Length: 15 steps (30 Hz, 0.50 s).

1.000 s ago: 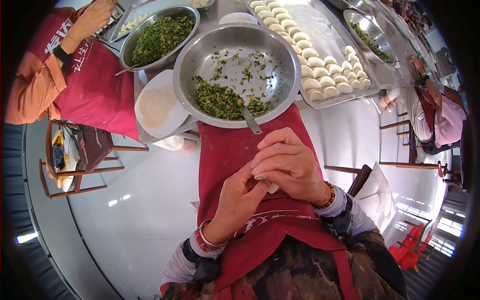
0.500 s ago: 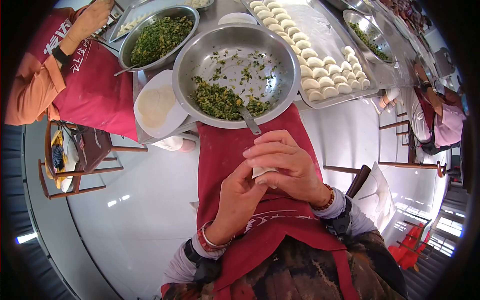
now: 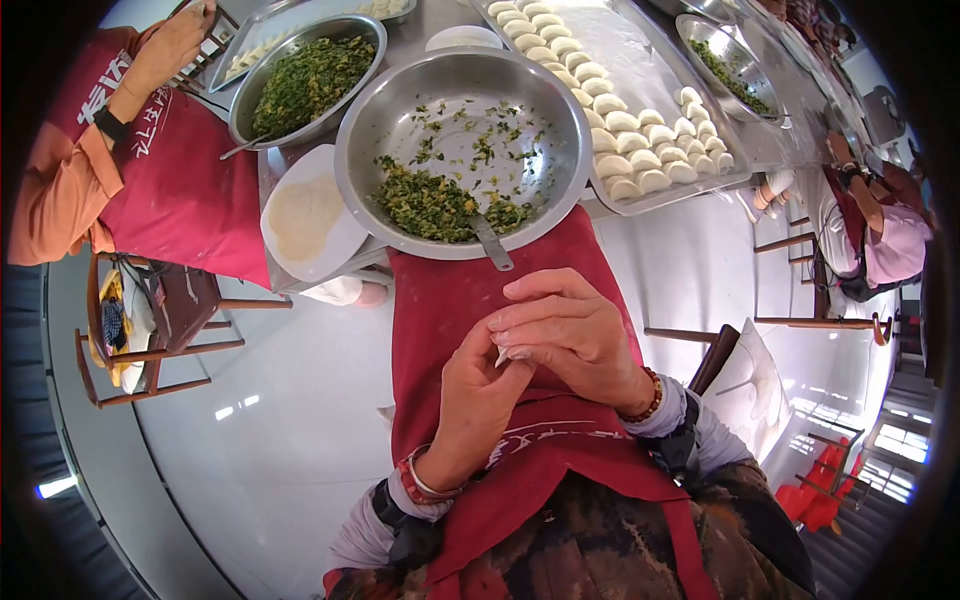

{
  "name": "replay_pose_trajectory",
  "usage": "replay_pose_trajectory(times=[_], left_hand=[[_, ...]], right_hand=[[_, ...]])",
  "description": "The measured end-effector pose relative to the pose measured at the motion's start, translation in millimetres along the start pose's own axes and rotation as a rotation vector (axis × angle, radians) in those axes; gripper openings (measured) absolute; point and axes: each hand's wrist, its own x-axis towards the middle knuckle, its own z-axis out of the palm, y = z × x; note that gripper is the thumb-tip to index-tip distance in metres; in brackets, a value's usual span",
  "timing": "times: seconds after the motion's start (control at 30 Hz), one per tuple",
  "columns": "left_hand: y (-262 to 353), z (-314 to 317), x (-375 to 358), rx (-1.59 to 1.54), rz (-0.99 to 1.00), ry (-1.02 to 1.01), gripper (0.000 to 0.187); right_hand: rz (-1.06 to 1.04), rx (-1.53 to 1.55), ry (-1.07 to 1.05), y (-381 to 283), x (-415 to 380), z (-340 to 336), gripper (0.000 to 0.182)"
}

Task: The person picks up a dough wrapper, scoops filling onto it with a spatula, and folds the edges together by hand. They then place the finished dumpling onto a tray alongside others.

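Between my two hands, held over the red apron, is a dumpling [image 3: 502,355]; only a small white edge of it shows. My left hand [image 3: 478,390] pinches it from the left with thumb and fingers. My right hand [image 3: 575,345] curves over it from the right, its thumb pressed against the dough and its fingers covering most of it. Just beyond the hands stands a steel bowl [image 3: 350,200] of chopped green filling [image 3: 425,205], with a spoon handle [image 3: 492,243] leaning over the near rim. Left of the bowl, round wrappers [image 3: 303,222] lie on a white plate [image 3: 345,238].
A metal tray [image 3: 690,195] with rows of folded dumplings [image 3: 622,143] lies to the right. A second filling bowl [image 3: 378,70] stands left, beside a person in an orange sleeve [image 3: 60,190]. A chair [image 3: 180,345] is at the left, a cushion [image 3: 745,390] at the right.
The fingers have closed further over the dumpling, so less white dough shows. My right hand has shifted slightly lower. The view has moved a little.
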Motion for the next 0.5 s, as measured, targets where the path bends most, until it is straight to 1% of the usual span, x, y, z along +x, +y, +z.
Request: replay_pose_trajectory(times=[0.1,0.17,0.23,0.3,0.4,0.5], left_hand=[[0,1,0,-0.032,0.013,-0.007,0.035],[1,0,0,-0.061,0.025,-0.013,0.033],[-1,-1,-2,-0.081,0.028,-0.014,0.032],[-3,0,-1,-0.008,0.009,0.018,0.030],[-3,-2,2,0.042,-0.004,0.023,0.029],[0,0,2,-0.025,-0.009,-0.005,0.027]], right_hand=[[0.009,0.016,-0.010,-5,5,-1,0.022],[0.041,0.075,0.063,-11,9,2,0.023],[0.046,0.106,0.061,-8,6,3,0.025],[0.025,0.107,-0.014,3,-3,4,0.029],[-0.026,-0.118,-0.013,3,-3,2,0.031],[-0.010,-0.042,0.040,-7,5,1,0.028]])
